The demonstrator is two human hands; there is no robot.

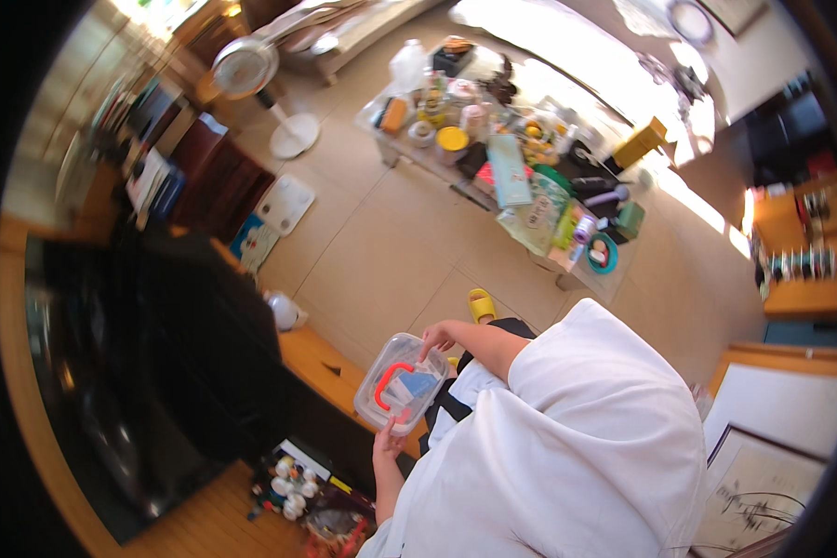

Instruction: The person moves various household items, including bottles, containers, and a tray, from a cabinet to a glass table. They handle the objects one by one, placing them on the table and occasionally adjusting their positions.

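A clear plastic box with a lid point(370, 390) and a red carrying handle is held in front of the body. Blue, white and reddish items show through it; their kind is unclear. My left hand point(388, 439) grips the box's lower edge, with its thumb near one end of the handle. At the opposite, upper right corner is my right hand point(438, 337), its fingers on the rim and lid; its underside grip is partly hidden. The box is beside a wooden cabinet edge point(321, 359).
A low table point(418, 150) bears bottles, jars, bags and boxes. Near it stand a white pedestal fan point(293, 136) and a floor scale point(287, 204). Black cloth point(209, 335) covers part of the wooden cabinet at left. Small figurines point(293, 485) are at the bottom.
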